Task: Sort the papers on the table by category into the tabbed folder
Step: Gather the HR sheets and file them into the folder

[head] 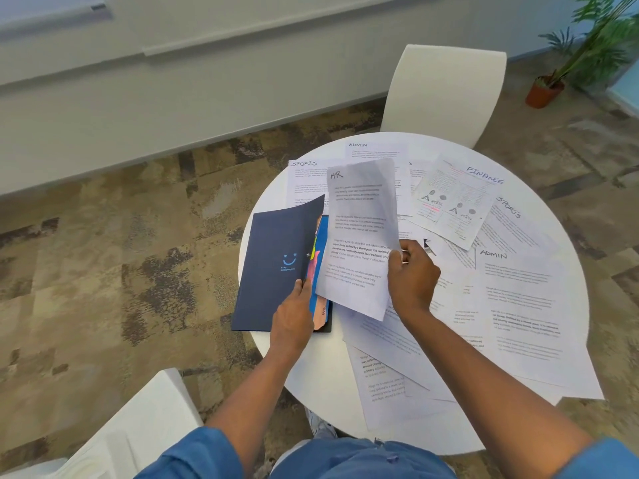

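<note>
A dark navy tabbed folder [273, 264] with a blue smiley lies at the left edge of the round white table [321, 382]. My left hand [294, 316] grips its front cover at the lower edge and lifts it, showing coloured dividers [320, 271] inside. My right hand [411, 274] pinches the right edge of a sheet headed HR [359, 229], held up just right of the folder's opening. Other sheets lie spread on the table: SPORTS [304, 178], ADMIN [377, 150], FINANCE [453, 198], another SPORTS [518, 226] and another ADMIN [518, 292].
A white chair [442, 95] stands behind the table and another white chair [145, 420] at my lower left. A potted plant [567, 74] is on the patterned carpet at the far right. Several sheets overhang the table's near right edge.
</note>
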Demonstrator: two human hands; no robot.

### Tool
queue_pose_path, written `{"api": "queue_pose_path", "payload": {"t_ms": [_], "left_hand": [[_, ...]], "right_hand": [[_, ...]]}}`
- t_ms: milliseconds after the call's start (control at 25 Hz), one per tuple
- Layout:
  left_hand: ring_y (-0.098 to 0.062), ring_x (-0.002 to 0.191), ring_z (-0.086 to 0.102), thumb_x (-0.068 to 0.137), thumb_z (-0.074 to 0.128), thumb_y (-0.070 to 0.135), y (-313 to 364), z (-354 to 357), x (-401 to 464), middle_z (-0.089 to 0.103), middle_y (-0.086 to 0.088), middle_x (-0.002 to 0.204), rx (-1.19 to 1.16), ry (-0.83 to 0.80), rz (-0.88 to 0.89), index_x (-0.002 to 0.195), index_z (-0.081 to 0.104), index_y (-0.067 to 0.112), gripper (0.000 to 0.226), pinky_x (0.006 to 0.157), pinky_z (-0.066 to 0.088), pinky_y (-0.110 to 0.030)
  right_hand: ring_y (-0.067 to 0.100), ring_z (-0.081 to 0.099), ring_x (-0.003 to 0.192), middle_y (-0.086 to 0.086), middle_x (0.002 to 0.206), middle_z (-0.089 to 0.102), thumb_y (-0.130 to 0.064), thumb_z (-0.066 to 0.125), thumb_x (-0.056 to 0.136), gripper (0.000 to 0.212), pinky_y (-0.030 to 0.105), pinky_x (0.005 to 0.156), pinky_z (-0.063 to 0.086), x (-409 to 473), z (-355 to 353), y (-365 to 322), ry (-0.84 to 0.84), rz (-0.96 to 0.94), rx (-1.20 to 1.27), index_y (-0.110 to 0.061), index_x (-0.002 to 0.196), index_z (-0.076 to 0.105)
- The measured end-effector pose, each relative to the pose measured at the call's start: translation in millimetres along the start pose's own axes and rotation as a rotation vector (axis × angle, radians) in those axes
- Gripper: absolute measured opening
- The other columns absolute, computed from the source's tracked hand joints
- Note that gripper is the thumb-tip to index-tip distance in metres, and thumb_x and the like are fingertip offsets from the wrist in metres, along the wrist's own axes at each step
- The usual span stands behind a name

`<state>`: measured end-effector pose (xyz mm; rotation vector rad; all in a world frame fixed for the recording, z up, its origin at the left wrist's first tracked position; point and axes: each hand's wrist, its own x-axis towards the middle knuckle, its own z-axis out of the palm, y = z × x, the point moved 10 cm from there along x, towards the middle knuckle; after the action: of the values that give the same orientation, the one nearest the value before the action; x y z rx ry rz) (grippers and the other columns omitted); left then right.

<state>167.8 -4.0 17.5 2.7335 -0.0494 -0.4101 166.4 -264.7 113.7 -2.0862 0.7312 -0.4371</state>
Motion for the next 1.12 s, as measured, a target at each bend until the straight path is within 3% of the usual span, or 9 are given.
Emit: {"api": "queue_pose_path", "payload": {"t_ms": [120,280,400,560,840,1120], "left_hand": [[-0.031,0.109,0.063,0.096,0.045,0.004,-1,0,2,0.029,-0.006,0.161,-0.026,0.002,-0.010,0.155,0.023,0.022,0.066,0.085,0.057,-0.042],[-0.035,0.109,0.062,0.093,0.060,0.019,2,1,3,0.030,-0.008,0.160,-0.068,-0.014,0.023,0.154,0.025,0.020,0.071,0.086,0.054,-0.045],[-0.034,0.098,0.065,0.094,0.043,0.004,0,1,5,0.029,-0.007,0.161,-0.053,0.011,0.011,0.155,0.024,0.022,0.066,0.079,0.054,-0.044],[-0.034,0.095,0.065,0.093,0.041,0.001,-1,2,7,0.029,-0.007,0.161,-0.047,0.007,0.009,0.155,0.024,0.023,0.068,0.077,0.054,-0.042],[-0.029,0.091,0.064,0.093,0.042,0.002,-2,-15,15,0.027,-0.006,0.162,-0.075,0.034,-0.009,0.156,0.021,0.022,0.069,0.073,0.054,-0.039],[-0.031,0.088,0.065,0.093,0.044,0.002,-5,-15,17,0.028,-0.004,0.161,-0.074,0.016,0.026,0.156,0.023,0.021,0.069,0.071,0.058,-0.043]], "right_hand": [[0.023,0.063,0.073,0.002,0.080,0.070,-0.012,0.055,0.092,0.014,0.029,0.067,0.049,0,6,7,-0.028,0.044,0.000,-0.012,0.097,0.068],[0.024,0.062,0.072,0.000,0.075,0.066,-0.011,0.055,0.091,0.018,0.032,0.072,0.051,-4,19,25,-0.103,0.097,-0.021,-0.009,0.103,0.069],[0.019,0.058,0.074,0.000,0.078,0.064,-0.012,0.058,0.092,0.022,0.024,0.072,0.041,-4,34,29,-0.195,0.094,-0.071,-0.008,0.110,0.068],[0.016,0.060,0.069,0.000,0.077,0.067,-0.014,0.060,0.091,0.015,0.018,0.056,0.038,-1,60,27,-0.298,0.108,-0.088,-0.010,0.101,0.069],[0.023,0.067,0.092,0.009,0.100,0.073,-0.014,0.061,0.089,0.026,0.023,0.079,0.046,0,110,29,-0.349,0.189,-0.065,-0.009,0.113,0.069],[0.022,0.064,0.094,0.009,0.106,0.070,-0.014,0.063,0.089,0.028,0.021,0.079,0.041,13,121,15,-0.371,0.164,-0.089,-0.010,0.117,0.067]]}}
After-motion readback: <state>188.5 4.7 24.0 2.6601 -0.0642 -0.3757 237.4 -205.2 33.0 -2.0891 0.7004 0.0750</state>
